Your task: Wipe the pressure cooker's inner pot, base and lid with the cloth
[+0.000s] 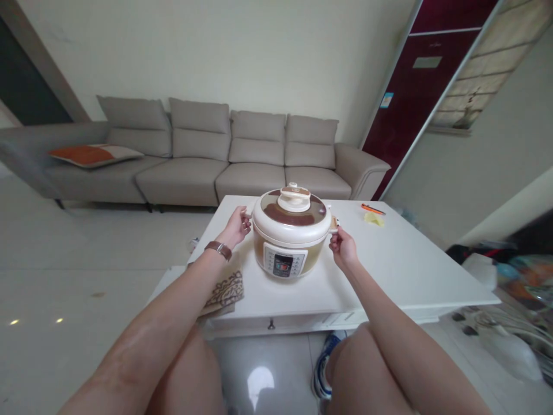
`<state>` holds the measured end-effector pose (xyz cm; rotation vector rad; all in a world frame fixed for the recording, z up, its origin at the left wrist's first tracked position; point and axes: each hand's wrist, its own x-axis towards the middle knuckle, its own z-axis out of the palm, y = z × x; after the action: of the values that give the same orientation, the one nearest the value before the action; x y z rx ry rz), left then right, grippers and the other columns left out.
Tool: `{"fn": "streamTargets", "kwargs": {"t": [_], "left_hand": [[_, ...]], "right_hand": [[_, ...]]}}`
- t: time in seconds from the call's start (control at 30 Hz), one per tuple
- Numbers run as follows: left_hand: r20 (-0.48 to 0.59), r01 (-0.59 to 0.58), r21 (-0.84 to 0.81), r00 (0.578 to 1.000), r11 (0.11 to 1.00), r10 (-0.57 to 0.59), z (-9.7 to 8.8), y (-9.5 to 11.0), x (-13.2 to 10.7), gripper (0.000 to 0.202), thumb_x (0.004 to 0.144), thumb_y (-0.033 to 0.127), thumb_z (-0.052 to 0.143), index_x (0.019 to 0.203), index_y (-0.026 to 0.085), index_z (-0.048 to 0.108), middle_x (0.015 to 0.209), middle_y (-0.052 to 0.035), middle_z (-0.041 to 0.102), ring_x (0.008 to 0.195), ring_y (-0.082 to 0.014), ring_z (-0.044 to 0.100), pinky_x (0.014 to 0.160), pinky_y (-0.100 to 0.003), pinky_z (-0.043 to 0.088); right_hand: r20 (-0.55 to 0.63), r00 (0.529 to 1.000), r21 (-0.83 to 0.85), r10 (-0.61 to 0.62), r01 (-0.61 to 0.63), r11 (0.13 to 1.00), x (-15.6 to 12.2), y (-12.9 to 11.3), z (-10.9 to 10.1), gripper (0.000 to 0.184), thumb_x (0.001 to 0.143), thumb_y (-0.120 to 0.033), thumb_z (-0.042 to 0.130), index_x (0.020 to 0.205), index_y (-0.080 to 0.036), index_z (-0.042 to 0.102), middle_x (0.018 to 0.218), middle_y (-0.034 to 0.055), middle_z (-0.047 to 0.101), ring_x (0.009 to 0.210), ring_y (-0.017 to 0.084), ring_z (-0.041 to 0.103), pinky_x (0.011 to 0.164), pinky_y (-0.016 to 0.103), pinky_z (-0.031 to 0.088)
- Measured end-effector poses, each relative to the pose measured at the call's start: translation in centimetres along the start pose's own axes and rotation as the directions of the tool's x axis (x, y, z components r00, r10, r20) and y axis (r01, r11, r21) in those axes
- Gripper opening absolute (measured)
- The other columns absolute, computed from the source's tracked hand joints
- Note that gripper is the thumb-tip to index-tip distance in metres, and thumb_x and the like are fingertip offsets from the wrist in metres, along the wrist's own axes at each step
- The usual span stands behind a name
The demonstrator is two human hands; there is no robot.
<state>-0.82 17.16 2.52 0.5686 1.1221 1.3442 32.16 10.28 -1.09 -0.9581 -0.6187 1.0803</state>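
A white and gold electric pressure cooker (288, 235) is in front of me, at the white table. Its lid (294, 207), brown in the middle with a pale knob on top, sits on the pot. The control panel faces me. My left hand (237, 226), with a brown-strapped watch on the wrist, has its fingers closed on the cooker's left side handle. On the other side, my right hand (343, 246) pinches the right side handle from below. Whether the cooker's base rests on the table or is slightly raised, I cannot tell.
The white table (401, 259) bears a patterned cloth (227, 288) near its front left. An orange knife-like tool (372, 209) and a yellow scrap (374, 219) lie at the back right. Behind stands a grey sofa (254, 173) with an orange and white cushion (93, 154).
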Motion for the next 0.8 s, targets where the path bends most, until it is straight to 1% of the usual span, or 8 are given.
{"fn": "streamTargets", "kwargs": {"t": [0.07,0.13,0.2,0.27,0.43,0.53,0.67,0.8], "left_hand": [[-0.002,-0.018,-0.034,1.000,0.999,0.018,-1.2,-0.5,-1.8,0.024,0.084,0.037,0.058,0.068,0.020,0.051,0.051,0.0061,0.043,0.043,-0.0085,0.039,0.047,-0.019,0.034],[-0.009,-0.037,-0.098,0.999,0.994,0.037,-2.1,-1.1,-3.1,0.020,0.082,0.032,0.061,0.070,0.019,0.052,0.054,0.0058,0.047,0.044,-0.0079,0.041,0.048,-0.019,0.036],[-0.013,-0.054,-0.140,0.999,0.989,0.052,-2.8,-1.5,-4.0,0.018,0.081,0.027,0.063,0.071,0.019,0.052,0.055,0.0056,0.048,0.045,-0.0078,0.041,0.049,-0.019,0.036],[-0.004,-0.067,-0.137,0.998,0.988,0.067,-3.4,-1.6,-4.5,0.017,0.080,0.024,0.065,0.070,0.018,0.053,0.055,0.0049,0.050,0.046,-0.0077,0.042,0.049,-0.019,0.036],[0.048,-0.118,-0.057,0.991,0.991,0.121,-4.5,-1.4,-4.4,0.017,0.082,0.025,0.069,0.070,0.015,0.060,0.060,0.0000,0.058,0.050,-0.0086,0.047,0.051,-0.020,0.040],[0.064,-0.161,-0.027,0.985,0.987,0.163,-5.0,-1.6,-3.9,0.024,0.082,0.028,0.075,0.068,0.014,0.062,0.058,-0.0003,0.057,0.050,-0.0085,0.047,0.051,-0.020,0.040],[0.050,-0.209,0.016,0.977,0.978,0.208,-5.1,-1.9,-3.2,0.036,0.082,0.037,0.080,0.062,0.014,0.061,0.056,-0.0012,0.056,0.050,-0.0086,0.046,0.051,-0.020,0.040],[0.069,-0.248,0.079,0.968,0.966,0.243,-4.9,-1.9,-2.3,0.042,0.085,0.043,0.078,0.059,0.014,0.061,0.055,-0.0007,0.055,0.049,-0.0084,0.045,0.053,-0.022,0.043]], "right_hand": [[-0.001,1.000,0.008,0.001,-0.001,1.000,0.0,0.1,0.3,0.035,0.079,-0.041,0.079,0.067,-0.021,0.053,0.050,-0.0075,0.047,0.039,0.004,0.034,0.035,0.018,0.023],[0.007,1.000,0.011,0.000,0.000,1.000,-0.1,0.2,0.5,0.031,0.078,-0.038,0.078,0.068,-0.020,0.054,0.052,-0.0075,0.049,0.040,0.004,0.036,0.035,0.018,0.025],[0.016,1.000,0.013,0.000,0.000,1.000,-0.2,0.2,0.7,0.028,0.077,-0.035,0.078,0.069,-0.020,0.056,0.053,-0.0074,0.050,0.040,0.004,0.038,0.036,0.018,0.026],[0.020,1.000,0.018,0.004,-0.004,1.000,-0.2,0.2,0.8,0.026,0.077,-0.034,0.077,0.070,-0.020,0.056,0.053,-0.0077,0.050,0.041,0.004,0.039,0.036,0.017,0.026],[0.009,0.999,0.046,0.030,-0.031,0.998,0.3,0.1,1.2,0.027,0.081,-0.032,0.071,0.066,-0.021,0.051,0.047,-0.0085,0.044,0.039,0.005,0.036,0.037,0.017,0.027],[0.005,0.998,0.070,0.055,-0.055,0.996,0.5,-0.1,1.5,0.029,0.085,-0.030,0.063,0.063,-0.022,0.045,0.044,-0.0089,0.039,0.037,0.005,0.033,0.036,0.018,0.025],[-0.013,0.996,0.112,0.087,-0.085,0.990,0.5,-0.5,1.8,0.036,0.092,-0.033,0.051,0.061,-0.023,0.036,0.042,-0.0098,0.032,0.033,0.005,0.025,0.034,0.020,0.021],[-0.034,0.992,0.156,0.118,-0.111,0.981,0.3,-0.7,1.8,0.041,0.094,-0.036,0.051,0.060,-0.023,0.031,0.040,-0.0107,0.028,0.032,0.004,0.021,0.033,0.020,0.019]]}}
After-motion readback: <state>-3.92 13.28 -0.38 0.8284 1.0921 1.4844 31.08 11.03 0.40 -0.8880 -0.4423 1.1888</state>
